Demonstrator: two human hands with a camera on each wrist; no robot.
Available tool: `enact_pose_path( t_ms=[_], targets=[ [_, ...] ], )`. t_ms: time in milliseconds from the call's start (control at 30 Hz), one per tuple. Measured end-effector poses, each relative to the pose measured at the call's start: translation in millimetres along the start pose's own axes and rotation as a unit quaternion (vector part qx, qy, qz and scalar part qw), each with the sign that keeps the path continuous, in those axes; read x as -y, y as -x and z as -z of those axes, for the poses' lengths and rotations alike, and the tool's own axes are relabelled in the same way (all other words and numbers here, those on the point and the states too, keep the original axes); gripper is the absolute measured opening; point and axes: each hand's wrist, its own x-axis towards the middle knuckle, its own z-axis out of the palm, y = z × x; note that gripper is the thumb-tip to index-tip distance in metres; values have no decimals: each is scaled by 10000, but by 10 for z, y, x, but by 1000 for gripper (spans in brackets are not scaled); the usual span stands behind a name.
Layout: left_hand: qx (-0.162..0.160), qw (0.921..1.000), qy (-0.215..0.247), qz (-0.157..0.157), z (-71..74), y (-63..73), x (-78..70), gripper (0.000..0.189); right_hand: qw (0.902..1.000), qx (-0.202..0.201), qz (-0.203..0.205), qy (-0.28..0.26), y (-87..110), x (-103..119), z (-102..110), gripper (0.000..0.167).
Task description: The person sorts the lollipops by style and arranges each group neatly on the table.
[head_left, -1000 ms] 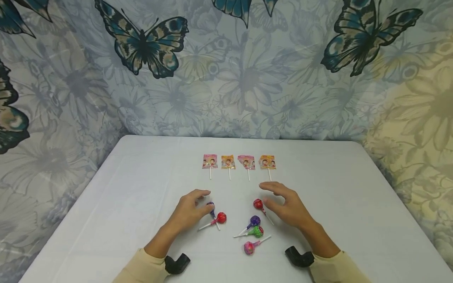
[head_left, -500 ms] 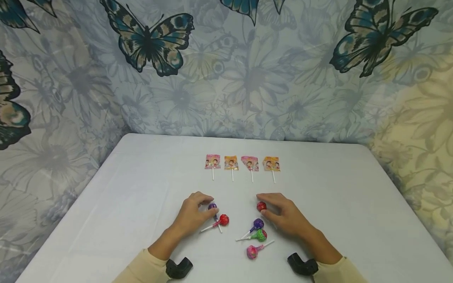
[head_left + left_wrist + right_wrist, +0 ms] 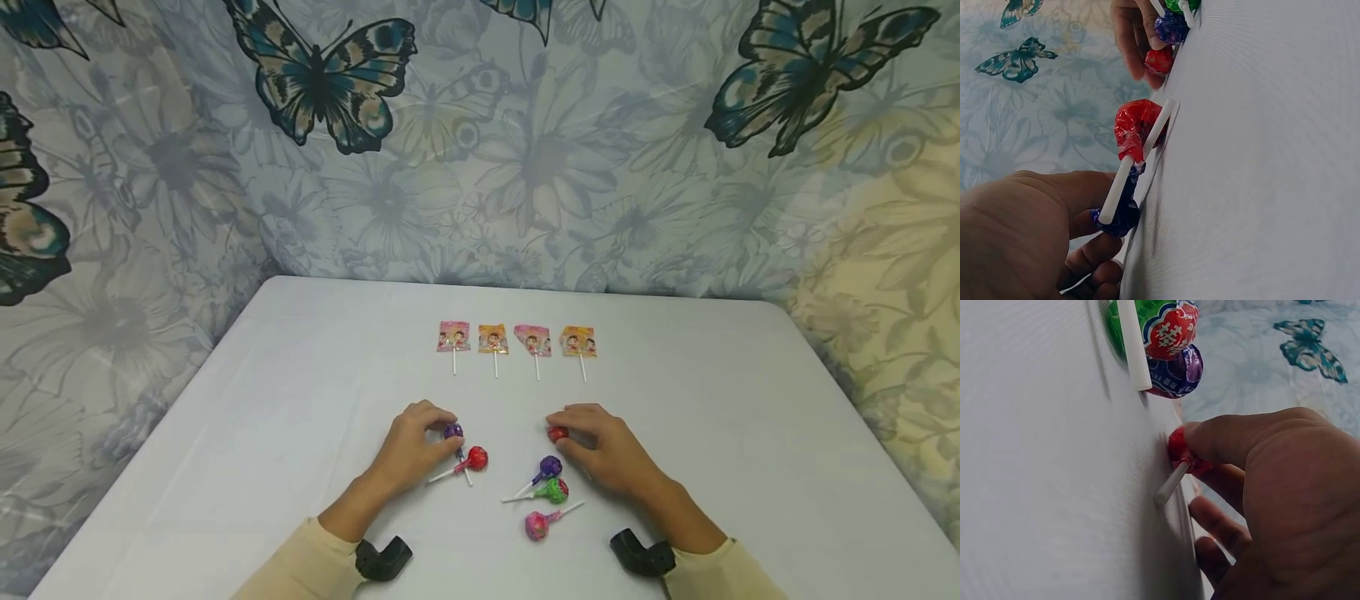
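Note:
My left hand [image 3: 411, 443] pinches the head of a purple lollipop [image 3: 453, 431] between thumb and fingers. Across that lollipop's stick lies a red lollipop [image 3: 477, 458], its white stick slanting over the purple wrapper in the left wrist view. My right hand [image 3: 611, 450] pinches another red lollipop [image 3: 1180, 445], thumb on its wrapped head, the stick slanting down beside the tabletop. Close to the right hand, a second purple lollipop [image 3: 551, 467] and a green one [image 3: 556, 490] lie together with sticks pointing left. A pink lollipop [image 3: 536, 526] lies nearest me.
Several flat wrapped lollipops stand in a row at the back of the white table [image 3: 675, 375], among them a pink packet [image 3: 453, 336] and an orange packet [image 3: 580, 341]. A butterfly-patterned wall covering [image 3: 480, 167] rises behind the table. Black wrist mounts [image 3: 384, 559] sit at both sleeves.
Both hands have closed in on their lollipops: the left fingers onto the purple head, the right thumb and fingers onto the red one. The head view has shifted slightly.

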Motion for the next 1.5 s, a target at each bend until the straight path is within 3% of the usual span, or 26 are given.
enact_pose_path(
  t_ms=[300, 567, 800, 1000, 1267, 1500],
  targets=[
    [-302, 9986, 410, -106, -4, 4, -23, 24, 10000, -72, -10, 24, 44, 15, 10, 35],
    [-621, 9925, 1029, 204, 20, -40, -28, 26, 9998, -61, -175, 36, 53, 36, 10, 34],
    [-716, 9893, 1248, 257, 40, -117, -65, 27, 9993, -196, -302, 116, 58, 6, 42, 31],
    [-851, 9850, 1384, 587, 73, -67, -35, 29, 9998, -120, -122, -87, 28, -7, 5, 30],
    [-939, 9782, 1714, 700, 126, -72, -115, 30, 9996, -70, -261, -56, 21, -16, 24, 30],
    [-1069, 9735, 1948, 539, 204, -146, -149, 30, 9997, -175, -177, -84, 20, -48, 3, 30]
  ],
)
